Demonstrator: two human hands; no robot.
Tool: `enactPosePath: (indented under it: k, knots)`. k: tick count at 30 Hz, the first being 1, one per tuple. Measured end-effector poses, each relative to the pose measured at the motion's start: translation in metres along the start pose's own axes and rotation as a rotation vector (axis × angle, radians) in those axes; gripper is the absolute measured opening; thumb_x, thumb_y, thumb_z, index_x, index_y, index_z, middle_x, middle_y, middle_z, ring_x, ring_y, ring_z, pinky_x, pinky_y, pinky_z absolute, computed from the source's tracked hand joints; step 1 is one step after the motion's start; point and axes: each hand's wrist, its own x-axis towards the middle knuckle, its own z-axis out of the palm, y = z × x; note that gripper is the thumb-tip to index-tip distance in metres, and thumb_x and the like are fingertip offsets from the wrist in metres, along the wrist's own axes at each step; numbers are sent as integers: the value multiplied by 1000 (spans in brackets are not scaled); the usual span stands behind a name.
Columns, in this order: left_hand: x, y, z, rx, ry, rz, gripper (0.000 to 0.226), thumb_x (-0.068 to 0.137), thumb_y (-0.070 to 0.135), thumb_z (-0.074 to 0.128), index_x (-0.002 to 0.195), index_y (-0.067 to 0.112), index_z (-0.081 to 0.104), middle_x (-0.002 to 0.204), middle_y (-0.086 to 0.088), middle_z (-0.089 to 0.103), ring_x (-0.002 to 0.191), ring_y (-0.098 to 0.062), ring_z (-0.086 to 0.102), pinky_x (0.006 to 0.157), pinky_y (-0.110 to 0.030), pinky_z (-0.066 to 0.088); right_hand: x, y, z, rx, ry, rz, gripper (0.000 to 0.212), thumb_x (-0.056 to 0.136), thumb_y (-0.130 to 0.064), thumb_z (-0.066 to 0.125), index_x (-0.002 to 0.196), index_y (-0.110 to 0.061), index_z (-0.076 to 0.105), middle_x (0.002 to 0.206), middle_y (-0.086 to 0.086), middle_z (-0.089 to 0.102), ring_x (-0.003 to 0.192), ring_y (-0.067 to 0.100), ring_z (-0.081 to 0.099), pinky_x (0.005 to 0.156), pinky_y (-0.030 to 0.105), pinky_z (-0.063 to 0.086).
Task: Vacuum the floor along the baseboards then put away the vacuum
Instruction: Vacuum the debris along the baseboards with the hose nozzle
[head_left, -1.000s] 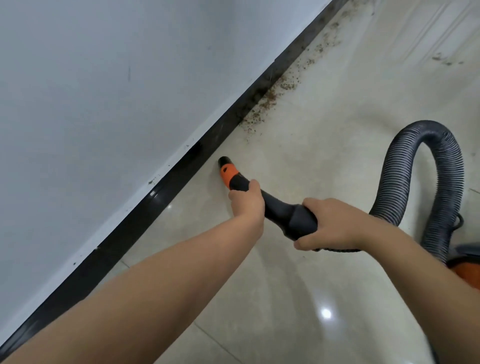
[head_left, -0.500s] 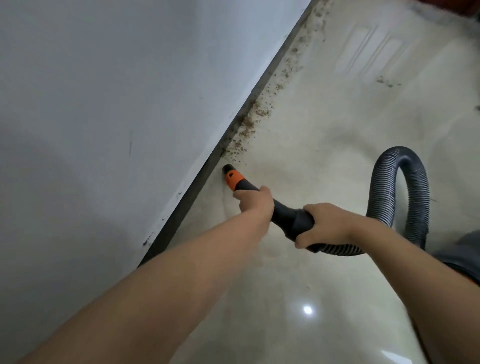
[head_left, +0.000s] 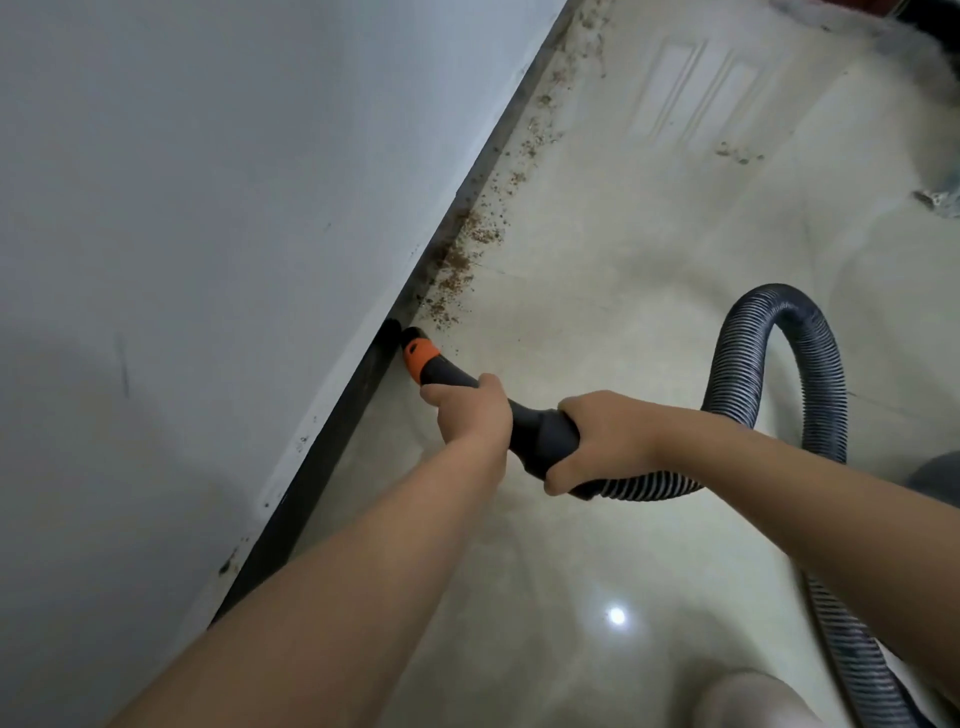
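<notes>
Both hands wrapped tight on the nozzle (head_left: 441, 371): left hand (head_left: 470, 413) forward, right hand (head_left: 605, 441) behind at the hose (head_left: 779, 364) cuff. Tip against the baseboard (head_left: 332, 447) at 10 o'clock; debris (head_left: 460, 265) just beyond, toward 12.

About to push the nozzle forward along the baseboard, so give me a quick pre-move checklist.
1. Left hand grips the nozzle: ok.
2. Right hand holds the cuff end of the hose: ok.
3. Nozzle tip at the baseboard: ok.
4. Debris lies just ahead along the baseboard: ok.
5. Hose slack, looped without kinks: ok.
6. Suction running: cannot tell.
</notes>
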Motion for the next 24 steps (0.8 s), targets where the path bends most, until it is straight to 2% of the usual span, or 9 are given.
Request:
enactPosePath:
  k: [3, 8, 11, 14, 17, 20, 22, 24]
  knots:
    - [-11, -5, 7, -10, 22, -21, 57, 95, 18, 45, 142, 11, 14, 126, -20, 50, 109, -38, 54, 95, -48, 47, -9, 10, 0, 14, -9, -8, 33, 72, -34, 71, 92, -11, 58, 84, -1, 63, 69, 9, 55, 61, 22, 44]
    - [-34, -17, 35, 58, -84, -79, 60, 95, 21, 44, 144, 13, 9, 128, -17, 50, 110, -36, 54, 98, -45, 45, -35, 46, 5, 119, -29, 61, 25, 68, -31, 72, 83, -15, 58, 70, -4, 67, 54, -1, 55, 54, 15, 44]
    - [-36, -19, 46, 56, -71, -84, 59, 95, 22, 44, 144, 15, 10, 128, -16, 51, 109, -35, 56, 97, -43, 45, -34, 58, 5, 150, -27, 64, 28, 68, -30, 72, 86, -15, 57, 68, -5, 67, 57, 3, 58, 57, 18, 47]
    - [-31, -18, 39, 51, 12, -58, 63, 95, 21, 45, 146, 15, 9, 129, -16, 51, 110, -35, 55, 97, -45, 45, -24, 53, 8, 156, -18, -10, 27, 68, -30, 71, 87, -13, 60, 67, -5, 67, 58, 3, 59, 57, 18, 48]
    - [-31, -18, 21, 61, 113, -59, 64, 95, 21, 47, 147, 14, 9, 130, -17, 49, 112, -36, 54, 98, -47, 45, -18, 41, 13, 113, -40, -89, 31, 68, -33, 71, 89, -11, 60, 68, -5, 65, 71, 14, 65, 66, 30, 53]
    - [-40, -22, 8, 50, 129, -77, 65, 95, 20, 46, 147, 13, 8, 131, -16, 48, 114, -35, 52, 99, -47, 43, -23, 34, 16, 85, -80, -128, 30, 69, -35, 71, 86, -14, 58, 67, -6, 62, 77, 16, 66, 68, 32, 53]
    - [-53, -24, 4, 55, 118, -76, 65, 95, 20, 46, 148, 12, 7, 130, -15, 48, 113, -32, 52, 100, -41, 43, -38, 33, 15, 95, -98, -129, 31, 68, -34, 71, 86, -13, 58, 66, -6, 63, 75, 16, 66, 67, 32, 53]
    - [-72, -26, 1, 67, 145, -67, 64, 95, 19, 45, 147, 11, 9, 128, -13, 49, 108, -27, 53, 92, -32, 41, -57, 32, 11, 102, -125, -117, 32, 67, -34, 71, 87, -12, 59, 66, -5, 65, 73, 15, 66, 66, 32, 52]
